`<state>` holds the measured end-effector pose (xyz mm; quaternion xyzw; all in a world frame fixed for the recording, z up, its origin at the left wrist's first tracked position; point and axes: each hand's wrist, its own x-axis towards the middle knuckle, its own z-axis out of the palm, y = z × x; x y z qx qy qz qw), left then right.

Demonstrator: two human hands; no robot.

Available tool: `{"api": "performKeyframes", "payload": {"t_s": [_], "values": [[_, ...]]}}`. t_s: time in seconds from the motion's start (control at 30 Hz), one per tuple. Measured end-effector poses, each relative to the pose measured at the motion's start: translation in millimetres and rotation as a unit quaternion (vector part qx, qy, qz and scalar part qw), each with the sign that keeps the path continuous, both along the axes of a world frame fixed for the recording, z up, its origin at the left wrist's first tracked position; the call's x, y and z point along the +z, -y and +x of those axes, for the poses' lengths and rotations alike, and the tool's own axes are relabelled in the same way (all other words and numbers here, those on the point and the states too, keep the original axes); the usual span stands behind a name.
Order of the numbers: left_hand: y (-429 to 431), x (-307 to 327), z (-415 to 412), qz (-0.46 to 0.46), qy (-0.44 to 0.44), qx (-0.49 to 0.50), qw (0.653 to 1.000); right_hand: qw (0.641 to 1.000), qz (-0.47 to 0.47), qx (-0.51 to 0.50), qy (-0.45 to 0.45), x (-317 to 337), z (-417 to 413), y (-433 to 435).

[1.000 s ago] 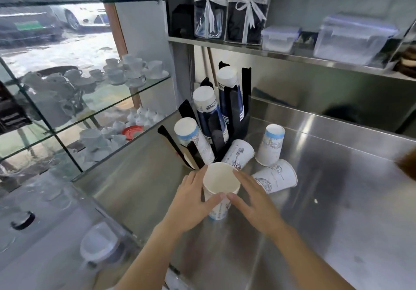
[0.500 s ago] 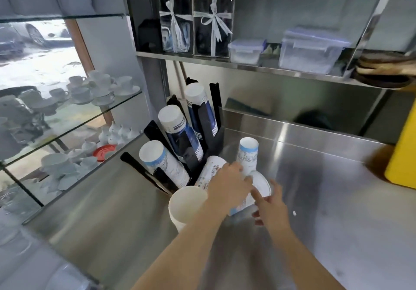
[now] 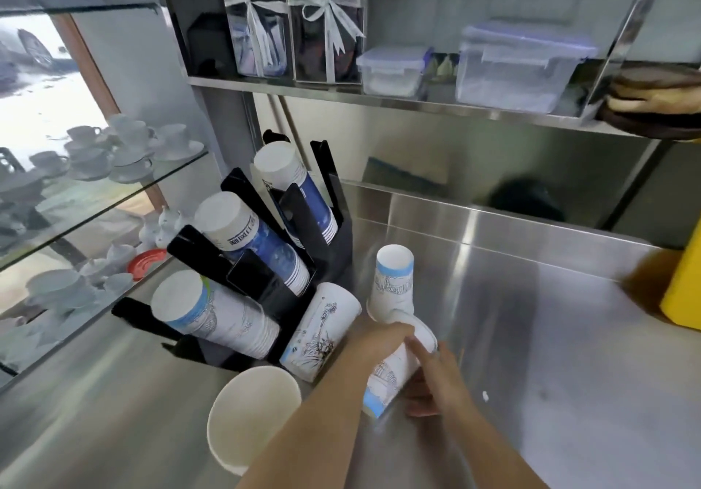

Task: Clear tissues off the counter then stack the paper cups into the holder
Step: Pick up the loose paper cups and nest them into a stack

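Observation:
A black cup holder (image 3: 322,200) stands at the back left of the steel counter (image 3: 550,336), its three slanted slots filled with stacks of paper cups. My left hand (image 3: 379,344) and my right hand (image 3: 436,378) both grip a white-and-blue paper cup (image 3: 390,374) that is tipped on its side, just above the counter. Touching it from behind is an upside-down cup (image 3: 392,280). Another cup (image 3: 322,333) lies tilted against the holder's base. A larger upright cup (image 3: 250,412) stands open near my left forearm. No tissues are visible, only a tiny white scrap (image 3: 484,396).
Glass shelves (image 3: 113,185) with porcelain cups and saucers run along the left. A steel shelf (image 3: 379,97) above carries plastic boxes and ribboned packs. A yellow object (image 3: 682,291) stands at the counter's right edge.
Both hands let go of the upright cup and moved right to the cup lying on its side, taking hold of it. My view shifted, so the holder looks nearer.

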<state>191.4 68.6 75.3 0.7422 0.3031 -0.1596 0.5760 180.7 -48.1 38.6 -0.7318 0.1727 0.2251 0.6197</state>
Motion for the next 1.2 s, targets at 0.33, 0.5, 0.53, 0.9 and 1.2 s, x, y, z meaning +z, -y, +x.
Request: {"api": "performKeyframes", "payload": {"t_s": [0.33,0.5,0.53,0.9,1.2], "values": [[-4,35,-15,-0.083,0.048,-0.035,0.995,0.989,-0.032,0.034,0.143,40,-5,-1],[-14,93,-38,-0.079,0.164,-0.034,0.983,0.956,-0.070,0.033,0.284,96,-15,-8],[-18,103,-45,-0.080,0.188,-0.026,0.979,0.946,-0.072,0.037,0.315,106,-19,-10],[-91,135,-153,-0.050,0.405,0.008,0.913,0.853,0.131,0.186,0.469,156,-89,-72],[-104,96,-201,-0.053,0.428,0.014,0.902,0.854,0.090,0.269,0.437,125,-125,-88]]}}
